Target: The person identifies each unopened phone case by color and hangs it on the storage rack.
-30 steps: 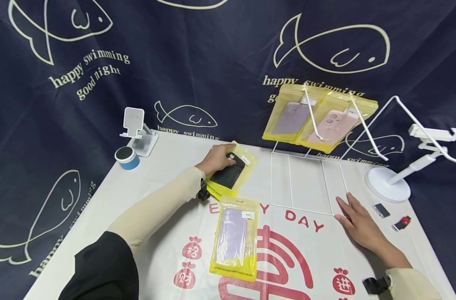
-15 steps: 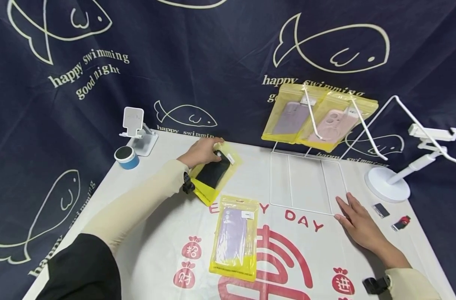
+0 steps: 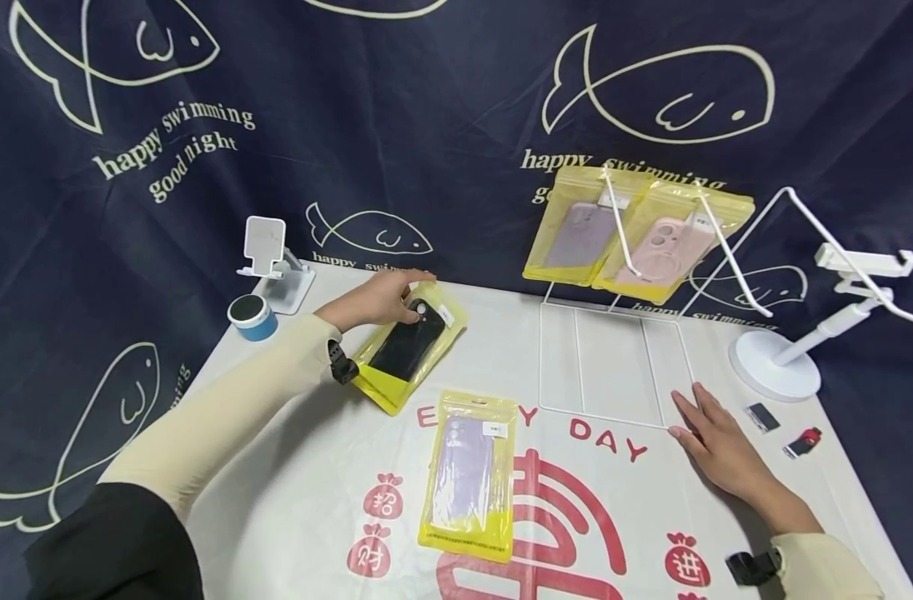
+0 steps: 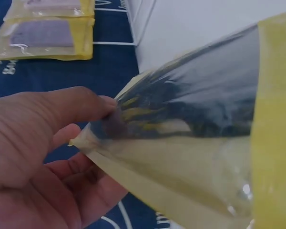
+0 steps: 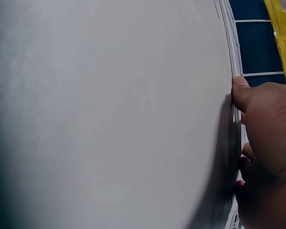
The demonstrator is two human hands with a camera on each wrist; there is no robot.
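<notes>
Already two packets point(image 3: 659, 258) are hung on white rack point(image 3: 729, 250); two are left off it: black-case packet point(image 3: 406, 348), pinched by left hand point(image 3: 387, 298) near tabletop's point(image 3: 298, 500) back, and purple-case packet point(image 3: 464, 475), laid flat. Rack's base is touched by outstretched right hand point(image 3: 726, 446).

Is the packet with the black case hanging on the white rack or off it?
Off it: the black packet is pinched by the left grip, apart from the white rack, where two other packets hang.

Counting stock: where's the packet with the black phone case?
In the head view, the packet is left of centre, pinched by the left hand, upper-left of the purple case on the table.
</notes>
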